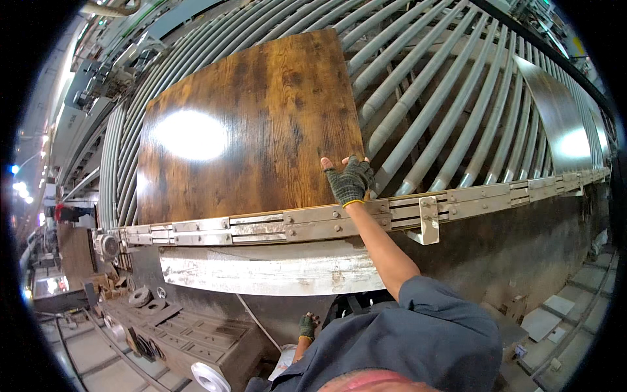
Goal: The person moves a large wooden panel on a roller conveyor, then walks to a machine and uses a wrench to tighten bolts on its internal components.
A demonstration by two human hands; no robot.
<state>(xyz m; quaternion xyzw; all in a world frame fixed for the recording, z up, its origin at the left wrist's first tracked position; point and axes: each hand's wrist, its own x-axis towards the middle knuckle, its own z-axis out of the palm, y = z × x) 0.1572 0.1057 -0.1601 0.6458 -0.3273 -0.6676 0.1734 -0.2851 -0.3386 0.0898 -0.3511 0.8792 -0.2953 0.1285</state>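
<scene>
A large brown wood-grain panel (261, 117) with a glossy top lies flat on a bed of metal rollers. On its near right corner rests my right hand (351, 180), in a dark fingerless knit glove with a yellow cuff. The thumb is stretched apart on the panel top, and the other fingers lie at the right edge. My left hand (308, 325), gloved the same way, hangs low beside my body, below the conveyor. Its fingers are loosely bent and apart, with nothing visible in them.
The conveyor's metal side rail (261, 227) runs in front of me, with a pale strip (268, 269) below it. More panels (555, 117) lie on rollers (450, 98) to the right. A brown bench-like block (189, 333) carrying round rings (140, 297) stands at lower left.
</scene>
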